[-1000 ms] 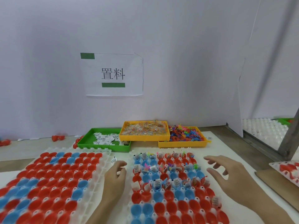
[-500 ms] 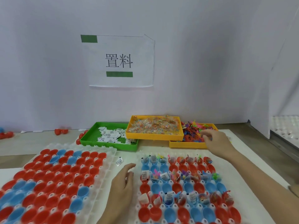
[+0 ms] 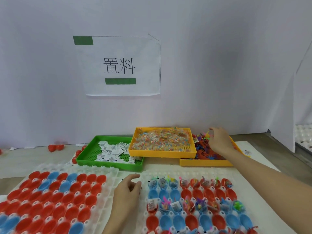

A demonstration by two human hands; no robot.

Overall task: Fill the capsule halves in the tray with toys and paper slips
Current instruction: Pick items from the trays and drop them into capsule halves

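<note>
Right hand (image 3: 219, 141) has dug deeper into the toy bin (image 3: 207, 162), fingers curled, grasp unclear. Left hand (image 3: 127, 191) rests loosely curled beside the capsule tray (image 3: 190, 173). Next: carry toys to empty halves (image 3: 164, 194).

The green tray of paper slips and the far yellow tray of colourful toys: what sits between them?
In the head view, another yellow tray heaped with clear-wrapped packets lies between the green tray and the toy tray, overlapping both.

The right hand (image 3: 219, 141) reaches into the yellow bin of small plastic toys (image 3: 205, 151), fingers curled over the pile. The left hand (image 3: 126, 191) rests loosely between two white trays (image 3: 263, 206) of red and blue capsule halves (image 3: 173, 194).
</note>
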